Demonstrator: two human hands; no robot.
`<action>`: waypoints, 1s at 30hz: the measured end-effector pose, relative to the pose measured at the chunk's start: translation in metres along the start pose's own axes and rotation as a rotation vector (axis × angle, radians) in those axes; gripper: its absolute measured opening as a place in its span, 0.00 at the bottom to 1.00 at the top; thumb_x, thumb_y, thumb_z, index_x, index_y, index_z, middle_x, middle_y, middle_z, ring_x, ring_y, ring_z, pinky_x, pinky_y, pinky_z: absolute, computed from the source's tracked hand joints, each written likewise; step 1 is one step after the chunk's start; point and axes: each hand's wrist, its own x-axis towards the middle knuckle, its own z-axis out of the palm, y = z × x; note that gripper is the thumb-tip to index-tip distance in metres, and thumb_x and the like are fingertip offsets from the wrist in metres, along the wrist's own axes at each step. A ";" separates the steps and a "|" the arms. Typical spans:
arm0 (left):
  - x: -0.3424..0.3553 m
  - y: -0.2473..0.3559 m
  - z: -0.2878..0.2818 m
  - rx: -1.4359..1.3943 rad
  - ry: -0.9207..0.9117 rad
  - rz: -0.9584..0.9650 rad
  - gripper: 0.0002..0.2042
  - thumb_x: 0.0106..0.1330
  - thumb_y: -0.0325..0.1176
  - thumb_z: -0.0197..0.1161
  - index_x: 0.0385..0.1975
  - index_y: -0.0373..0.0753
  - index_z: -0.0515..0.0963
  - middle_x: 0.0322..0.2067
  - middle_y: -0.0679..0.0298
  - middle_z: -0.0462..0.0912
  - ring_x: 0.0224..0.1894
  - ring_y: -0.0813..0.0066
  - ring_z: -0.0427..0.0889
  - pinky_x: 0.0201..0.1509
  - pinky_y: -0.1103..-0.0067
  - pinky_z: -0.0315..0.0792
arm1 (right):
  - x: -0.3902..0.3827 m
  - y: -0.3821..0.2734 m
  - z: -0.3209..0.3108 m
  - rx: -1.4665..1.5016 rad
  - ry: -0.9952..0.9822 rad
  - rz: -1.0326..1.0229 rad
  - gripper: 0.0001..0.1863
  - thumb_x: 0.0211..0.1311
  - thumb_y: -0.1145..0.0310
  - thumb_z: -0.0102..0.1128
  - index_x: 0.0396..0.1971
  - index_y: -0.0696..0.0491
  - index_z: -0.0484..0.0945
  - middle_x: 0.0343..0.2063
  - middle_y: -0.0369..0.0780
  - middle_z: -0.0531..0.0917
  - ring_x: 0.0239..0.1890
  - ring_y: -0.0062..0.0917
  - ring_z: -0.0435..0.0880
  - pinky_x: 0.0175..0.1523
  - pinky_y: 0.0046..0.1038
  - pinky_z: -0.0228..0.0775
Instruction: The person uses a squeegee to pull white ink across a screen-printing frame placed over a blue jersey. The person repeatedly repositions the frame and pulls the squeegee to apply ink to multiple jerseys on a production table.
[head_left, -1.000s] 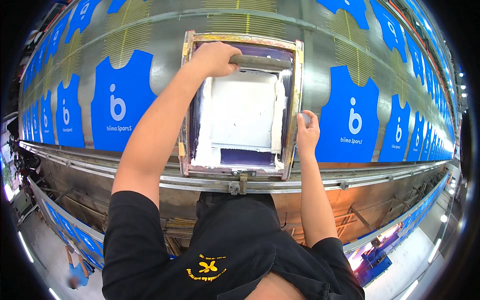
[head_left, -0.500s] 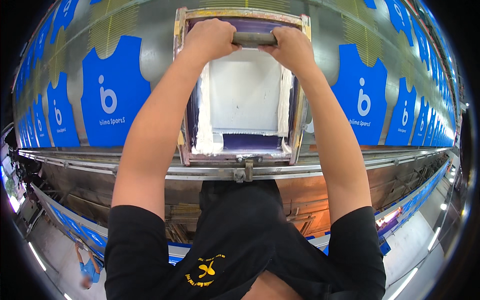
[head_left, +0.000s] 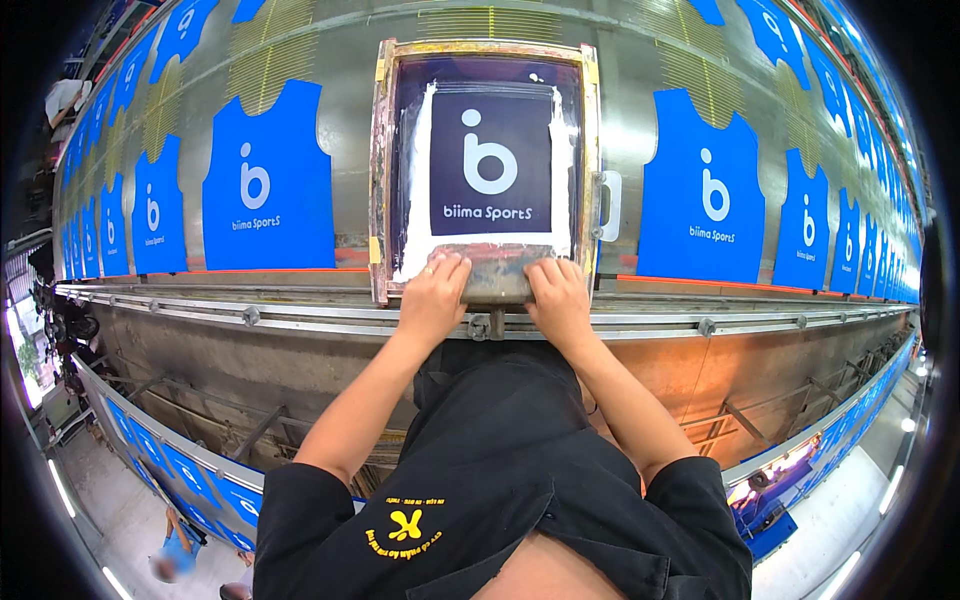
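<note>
A screen-printing frame (head_left: 590, 140) lies flat on the long table before me. Near its close end, my left hand (head_left: 436, 298) and my right hand (head_left: 560, 298) are closed on either end of a grey squeegee (head_left: 492, 276). The dark mesh panel (head_left: 450, 150) beyond the squeegee bears a pale rounded letter-like design. White ink (head_left: 416, 190) lines the panel's sides and the strip just ahead of the blade. My thumbs and the squeegee's lower edge are hidden.
Blue vest-shaped fabric panels (head_left: 295, 140) with white designs lie in rows on both sides of the frame. A metal rail (head_left: 620, 325) runs along the table's near edge. Behind me stands another table with blue panels (head_left: 185, 470); a person in blue (head_left: 178, 553) is at lower left.
Both hands have drawn the squeegee from the frame's far end to its near end. The mesh, white with ink before, now appears dark with the pale design visible.
</note>
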 end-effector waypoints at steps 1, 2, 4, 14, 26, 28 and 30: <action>-0.008 0.008 -0.002 0.024 0.011 -0.003 0.29 0.46 0.27 0.78 0.53 0.39 0.80 0.55 0.61 0.84 0.54 0.60 0.86 0.52 0.65 0.83 | -0.010 -0.005 -0.003 0.002 -0.049 0.006 0.25 0.36 0.73 0.78 0.40 0.52 0.78 0.39 0.40 0.79 0.46 0.37 0.79 0.52 0.39 0.70; -0.017 0.011 -0.008 -0.007 -0.011 0.000 0.28 0.46 0.28 0.78 0.52 0.40 0.81 0.54 0.60 0.85 0.53 0.59 0.87 0.51 0.64 0.83 | -0.016 -0.009 -0.008 0.003 -0.111 0.021 0.26 0.36 0.73 0.79 0.40 0.52 0.79 0.39 0.40 0.79 0.47 0.37 0.79 0.52 0.38 0.70; -0.021 0.016 -0.018 -0.043 -0.112 0.013 0.26 0.48 0.29 0.78 0.51 0.40 0.82 0.51 0.60 0.87 0.50 0.59 0.88 0.50 0.63 0.83 | -0.026 -0.015 -0.021 0.055 -0.135 -0.003 0.26 0.36 0.73 0.79 0.40 0.51 0.78 0.39 0.39 0.79 0.47 0.37 0.79 0.51 0.38 0.70; 0.224 -0.082 -0.071 0.030 -0.406 0.029 0.22 0.59 0.59 0.74 0.37 0.46 0.88 0.35 0.58 0.91 0.43 0.54 0.90 0.48 0.59 0.82 | 0.186 0.071 -0.051 -0.074 -0.117 0.114 0.20 0.55 0.51 0.79 0.31 0.53 0.83 0.30 0.45 0.85 0.36 0.46 0.85 0.42 0.47 0.75; 0.230 -0.107 -0.028 0.144 -0.167 0.059 0.20 0.60 0.57 0.73 0.35 0.45 0.86 0.35 0.60 0.90 0.39 0.56 0.91 0.42 0.60 0.82 | 0.204 0.089 -0.010 -0.057 0.010 0.091 0.19 0.50 0.58 0.82 0.32 0.54 0.83 0.29 0.45 0.84 0.37 0.45 0.83 0.44 0.45 0.73; 0.170 -0.084 -0.022 0.079 -0.228 0.016 0.17 0.58 0.52 0.77 0.34 0.46 0.84 0.32 0.63 0.88 0.35 0.58 0.90 0.39 0.62 0.82 | 0.151 0.064 -0.006 -0.034 0.031 0.054 0.19 0.47 0.62 0.83 0.35 0.52 0.82 0.30 0.43 0.84 0.37 0.42 0.82 0.44 0.43 0.73; 0.121 -0.065 -0.021 0.016 -0.253 -0.001 0.15 0.52 0.44 0.81 0.33 0.46 0.84 0.30 0.64 0.87 0.34 0.62 0.90 0.38 0.64 0.81 | 0.103 0.037 -0.006 -0.007 0.068 0.027 0.20 0.45 0.65 0.84 0.36 0.51 0.82 0.31 0.41 0.84 0.37 0.40 0.82 0.45 0.42 0.72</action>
